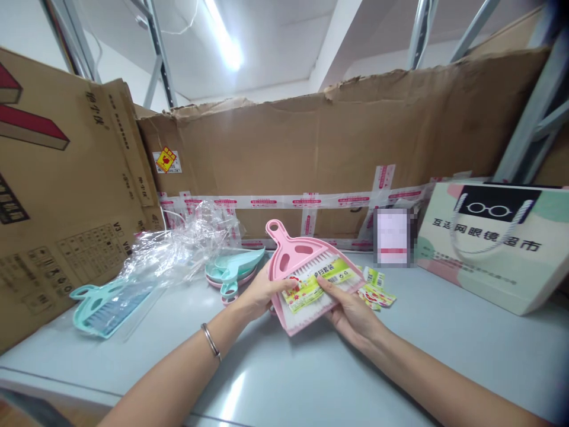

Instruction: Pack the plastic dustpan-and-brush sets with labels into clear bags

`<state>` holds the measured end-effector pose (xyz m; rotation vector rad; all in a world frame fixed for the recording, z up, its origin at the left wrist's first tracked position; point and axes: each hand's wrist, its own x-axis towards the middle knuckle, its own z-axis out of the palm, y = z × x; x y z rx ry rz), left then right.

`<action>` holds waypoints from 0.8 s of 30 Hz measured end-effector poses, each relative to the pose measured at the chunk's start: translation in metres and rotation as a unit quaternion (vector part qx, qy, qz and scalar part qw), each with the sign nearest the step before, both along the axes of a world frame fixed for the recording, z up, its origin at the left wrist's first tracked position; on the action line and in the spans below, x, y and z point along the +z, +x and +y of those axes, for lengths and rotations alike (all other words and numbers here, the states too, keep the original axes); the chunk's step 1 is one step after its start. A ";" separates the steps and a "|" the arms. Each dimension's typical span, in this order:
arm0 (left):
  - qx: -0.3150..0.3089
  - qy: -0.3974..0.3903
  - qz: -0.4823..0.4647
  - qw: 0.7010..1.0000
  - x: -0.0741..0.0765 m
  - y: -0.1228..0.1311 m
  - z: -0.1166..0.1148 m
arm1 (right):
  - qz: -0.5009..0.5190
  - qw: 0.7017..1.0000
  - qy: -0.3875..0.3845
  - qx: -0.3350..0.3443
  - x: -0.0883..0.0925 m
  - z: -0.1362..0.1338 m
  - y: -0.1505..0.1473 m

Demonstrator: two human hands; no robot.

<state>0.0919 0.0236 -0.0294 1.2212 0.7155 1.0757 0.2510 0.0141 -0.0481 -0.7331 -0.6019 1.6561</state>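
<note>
Above the middle of the table I hold a pink dustpan with a white-bristled brush lying in it. A green and yellow printed label card lies over the bristles. My left hand grips the dustpan's left edge, its thumb pressed on the card. On the lower right side my right hand holds the pan, with its thumb on the card too. The fingers beneath the pan are largely hidden. More label cards lie on the table just right of the dustpan.
Turquoise and pink dustpans are stacked behind my left hand. A bagged turquoise dustpan set lies at left, near crumpled clear plastic bags. Large cardboard boxes wall the back and left. A paper gift bag stands right.
</note>
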 end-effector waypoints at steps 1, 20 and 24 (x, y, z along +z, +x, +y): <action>-0.002 0.009 0.016 1.000 0.002 0.000 0.000 | 0.004 1.000 -0.001 -0.002 -0.002 0.001 0.000; 0.476 0.239 0.742 0.407 0.039 -0.139 0.067 | 0.021 0.999 -0.002 -0.046 0.000 0.001 0.003; 0.528 0.298 0.687 0.400 0.075 -0.127 0.050 | 0.003 0.999 0.011 -0.035 0.003 0.000 0.003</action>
